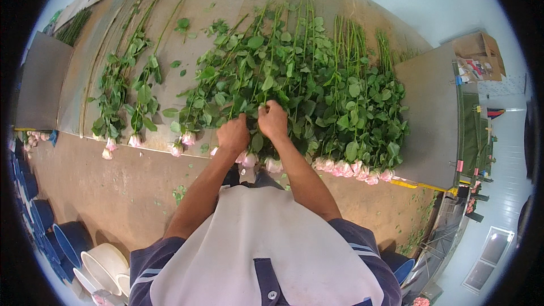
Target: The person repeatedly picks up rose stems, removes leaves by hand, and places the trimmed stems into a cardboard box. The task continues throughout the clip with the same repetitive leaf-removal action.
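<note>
Long-stemmed pale pink roses point(354, 170) lie in a leafy heap on the table, blooms over the near edge and stems pointing away. My left hand point(233, 134) is closed low among the leaves point(218, 99), near the blooms; what its fingers grip is hidden. Slightly farther in, my right hand point(273, 120) pinches a rose stem point(266, 88) between thumb and fingers. Just below my wrists, more rose heads point(247, 158) hang at the table edge.
A few separate roses point(136, 139) lie to the left on the brown table point(187, 68). Grey upright panels point(428, 113) stand at its ends. Blue tubs point(71, 241) and cream tubs point(105, 266) sit on the floor at lower left. A cardboard box point(481, 56) is at far right.
</note>
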